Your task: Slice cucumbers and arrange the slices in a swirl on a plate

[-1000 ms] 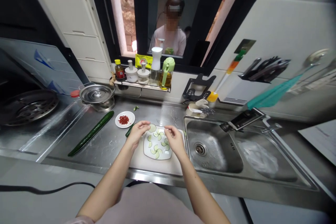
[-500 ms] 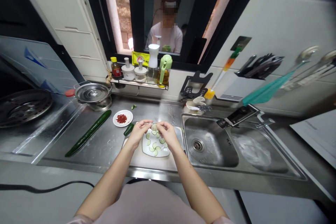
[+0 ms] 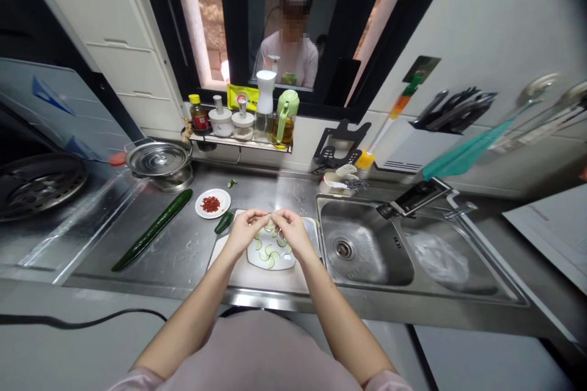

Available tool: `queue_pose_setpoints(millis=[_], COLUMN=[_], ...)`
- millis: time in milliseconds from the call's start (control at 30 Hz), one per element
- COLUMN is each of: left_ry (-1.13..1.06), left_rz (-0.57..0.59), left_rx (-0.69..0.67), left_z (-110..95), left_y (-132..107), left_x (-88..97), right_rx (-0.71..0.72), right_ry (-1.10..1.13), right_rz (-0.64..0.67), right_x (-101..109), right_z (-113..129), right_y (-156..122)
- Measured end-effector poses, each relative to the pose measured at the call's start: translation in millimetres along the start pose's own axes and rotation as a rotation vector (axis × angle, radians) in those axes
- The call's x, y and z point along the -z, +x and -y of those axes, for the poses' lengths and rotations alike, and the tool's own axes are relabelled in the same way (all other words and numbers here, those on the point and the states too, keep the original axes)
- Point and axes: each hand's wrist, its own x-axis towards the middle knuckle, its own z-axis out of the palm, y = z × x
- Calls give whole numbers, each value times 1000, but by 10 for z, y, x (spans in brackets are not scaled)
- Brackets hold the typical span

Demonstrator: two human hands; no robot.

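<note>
Over a white plate (image 3: 257,262), my left hand (image 3: 245,233) and my right hand (image 3: 292,234) meet with fingertips pinched on a thin pale-green cucumber slice (image 3: 268,225). Parts of that slice are covered by the fingers. Several half-moon cucumber slices (image 3: 270,256) with dark green edges lie on the plate, some curved round in a pinwheel shape. Beneath the plate is a white cutting board (image 3: 247,281). A short cucumber piece (image 3: 224,222) rests left of my left hand, close to a small white dish (image 3: 199,204) of chopped red bits (image 3: 211,204).
A long whole cucumber (image 3: 153,229) lies on the steel counter at left, before a lidded steel pot (image 3: 160,162). To the right is a sink (image 3: 371,256) with a black-headed faucet (image 3: 403,203). Seasoning bottles (image 3: 266,110) stand on a rack behind.
Both hands stay together on the slice, their fingertips a little closer together. The camera view has shifted slightly; the other things keep their places.
</note>
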Motion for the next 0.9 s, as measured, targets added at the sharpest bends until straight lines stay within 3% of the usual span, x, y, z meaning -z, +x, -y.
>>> queue_pose_setpoints(millis=[433,733,900], left_ry=[298,632,857], left_rz=[15,46,-39], left_rx=[-186,-319,-396], left_z=[14,-52,-20], left_y=[-26,-60,-98], left_x=[35,60,59], right_rx=[-23,-177,-273], right_ry=[-15,135,239], right_rz=[12,33,88], right_x=[14,9,25], right_z=[-1,-8,1], right_y=[39,36,27])
